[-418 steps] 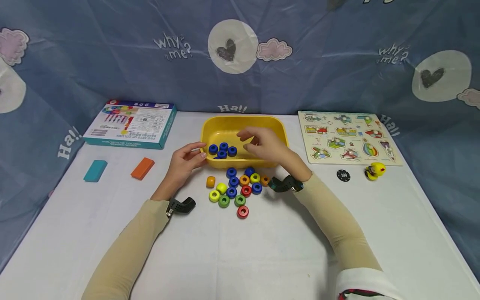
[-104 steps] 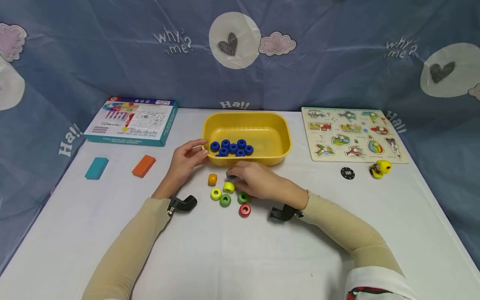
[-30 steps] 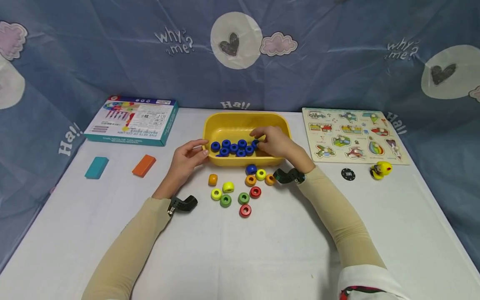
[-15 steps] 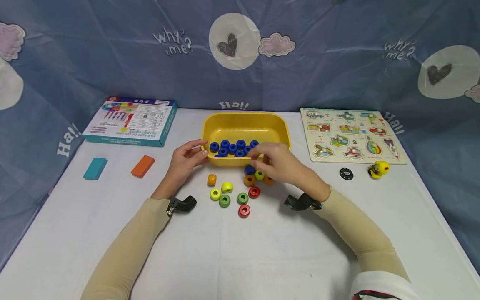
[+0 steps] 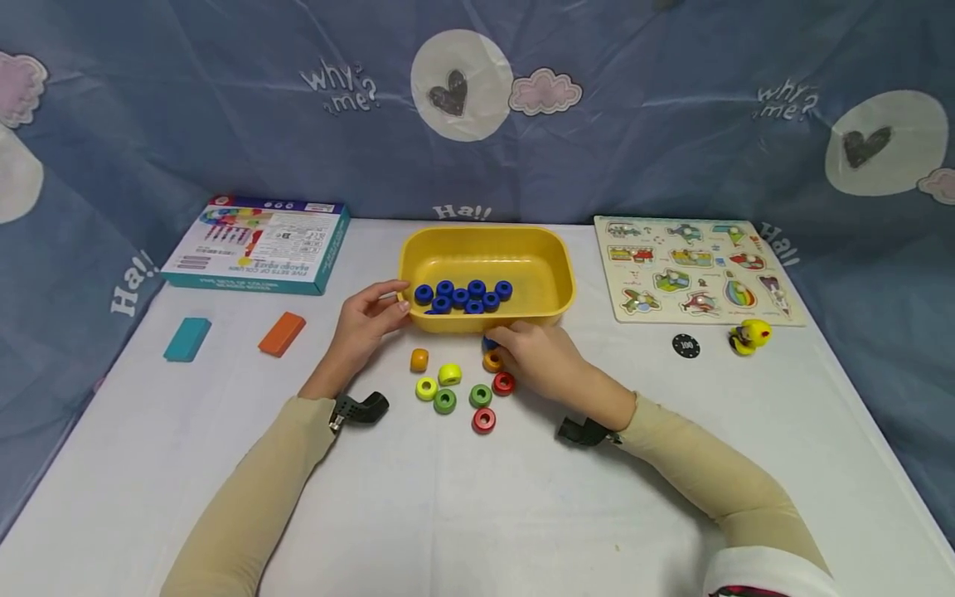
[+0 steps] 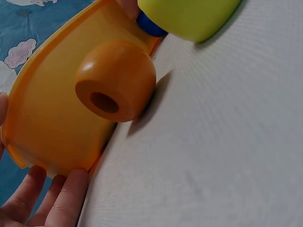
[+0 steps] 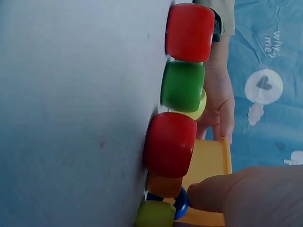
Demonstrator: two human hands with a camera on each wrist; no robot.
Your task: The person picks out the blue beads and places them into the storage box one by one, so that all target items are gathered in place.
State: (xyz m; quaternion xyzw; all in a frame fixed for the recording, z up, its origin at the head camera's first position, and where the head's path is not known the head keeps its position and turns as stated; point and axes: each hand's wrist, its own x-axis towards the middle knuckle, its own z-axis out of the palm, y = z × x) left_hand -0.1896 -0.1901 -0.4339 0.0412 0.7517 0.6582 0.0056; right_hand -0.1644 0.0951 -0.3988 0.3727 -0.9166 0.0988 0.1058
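Note:
My left hand (image 5: 367, 319) holds the left end of the yellow tray (image 5: 552, 286); its fingertips also touch the tray's end in the left wrist view. My right hand (image 5: 548, 365) reaches down just in front of the tray, fingers at a blue bead (image 5: 488, 342) on the table. The right wrist view shows a fingertip against this blue bead (image 7: 181, 203). Several blue beads (image 5: 460, 298) lie in the tray's front left part. Near the right fingers are an orange bead (image 5: 492, 361) and a red bead (image 5: 504, 383). The right hand hides the beads under it.
In front of the tray lie another orange bead (image 5: 419, 360), yellow beads (image 5: 450, 374), green beads (image 5: 444, 401) and a red bead (image 5: 483, 420). Left are a box (image 5: 257, 249), a teal block (image 5: 187, 339) and an orange block (image 5: 282, 334). Right are a puzzle board (image 5: 686, 274), black chip (image 5: 686, 346) and toy duck (image 5: 749, 336).
Over the earlier frames, blue beads went from the table into the tray. My right hand left the tray after releasing one and came down onto another blue bead. My left hand stayed put.

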